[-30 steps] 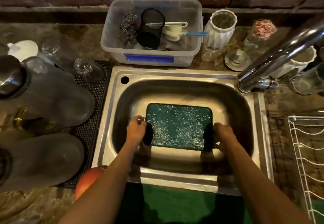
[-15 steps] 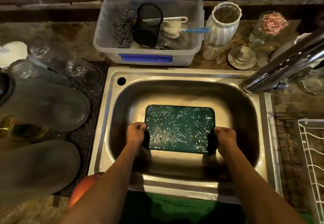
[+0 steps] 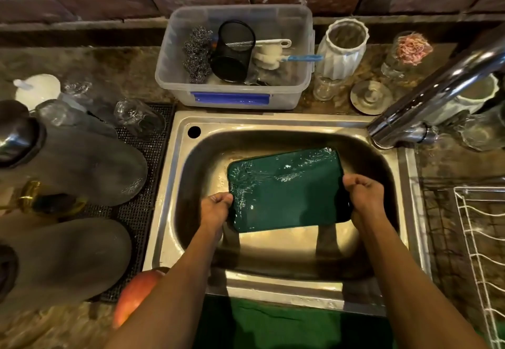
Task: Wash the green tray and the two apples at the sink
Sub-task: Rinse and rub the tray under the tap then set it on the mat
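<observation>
Over the sink [image 3: 404, 174], green tray [image 3: 287, 193] lengthwise left-right, right end raised

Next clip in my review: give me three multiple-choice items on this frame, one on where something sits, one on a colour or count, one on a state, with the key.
1. Where is the clear plastic bin of scrubbers?
A. on the counter behind the sink
B. inside the basin
C. on the wire rack

2. How many apples can be seen?
A. none
B. one
C. three

3. How is the green tray being handled?
A. lying flat and untouched
B. gripped at both short ends over the basin
C. held by one hand only

Key: 1 A, the bin stands between the brick wall and the sink rim. 2 B, a single apple shows on the counter by the left forearm. 3 B, the left hand and right hand each clasp an end of the wet, tilted tray.
</observation>
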The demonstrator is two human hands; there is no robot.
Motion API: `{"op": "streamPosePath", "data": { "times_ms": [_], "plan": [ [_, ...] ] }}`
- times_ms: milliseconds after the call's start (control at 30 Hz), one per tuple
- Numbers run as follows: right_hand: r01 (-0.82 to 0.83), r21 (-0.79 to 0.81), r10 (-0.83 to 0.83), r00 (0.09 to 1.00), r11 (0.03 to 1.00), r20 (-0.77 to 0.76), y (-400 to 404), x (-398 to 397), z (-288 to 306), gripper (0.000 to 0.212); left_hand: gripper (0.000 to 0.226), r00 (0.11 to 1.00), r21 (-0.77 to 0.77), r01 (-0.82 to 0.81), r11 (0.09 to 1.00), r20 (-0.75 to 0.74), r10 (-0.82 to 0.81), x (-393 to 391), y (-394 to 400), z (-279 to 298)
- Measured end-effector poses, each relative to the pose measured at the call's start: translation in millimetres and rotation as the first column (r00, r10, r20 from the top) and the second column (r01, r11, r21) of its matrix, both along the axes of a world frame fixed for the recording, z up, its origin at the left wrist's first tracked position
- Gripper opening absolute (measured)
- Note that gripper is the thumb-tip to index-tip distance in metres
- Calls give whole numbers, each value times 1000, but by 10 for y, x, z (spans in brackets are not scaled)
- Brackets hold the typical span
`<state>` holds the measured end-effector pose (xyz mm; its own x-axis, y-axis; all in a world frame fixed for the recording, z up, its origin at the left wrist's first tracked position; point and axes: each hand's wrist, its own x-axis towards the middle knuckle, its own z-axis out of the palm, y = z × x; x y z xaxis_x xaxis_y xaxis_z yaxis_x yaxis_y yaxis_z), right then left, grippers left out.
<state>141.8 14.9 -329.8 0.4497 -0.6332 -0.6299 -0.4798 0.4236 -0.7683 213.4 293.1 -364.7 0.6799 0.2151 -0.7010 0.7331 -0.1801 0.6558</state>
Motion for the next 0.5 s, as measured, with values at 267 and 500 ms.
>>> {"op": "streamPosePath", "data": {
  "times_ms": [267, 500],
  "plan": [
    [-122, -71, 130, 983, 990, 128, -52, 45, 279, 23, 12, 996, -146, -71, 987, 47, 79, 54, -24, 274],
    [-153, -93, 172, 951, 984, 255, -13, -15, 432, 21, 25, 989, -217, -55, 975, 124, 83, 70, 100, 488]
  ]
}}
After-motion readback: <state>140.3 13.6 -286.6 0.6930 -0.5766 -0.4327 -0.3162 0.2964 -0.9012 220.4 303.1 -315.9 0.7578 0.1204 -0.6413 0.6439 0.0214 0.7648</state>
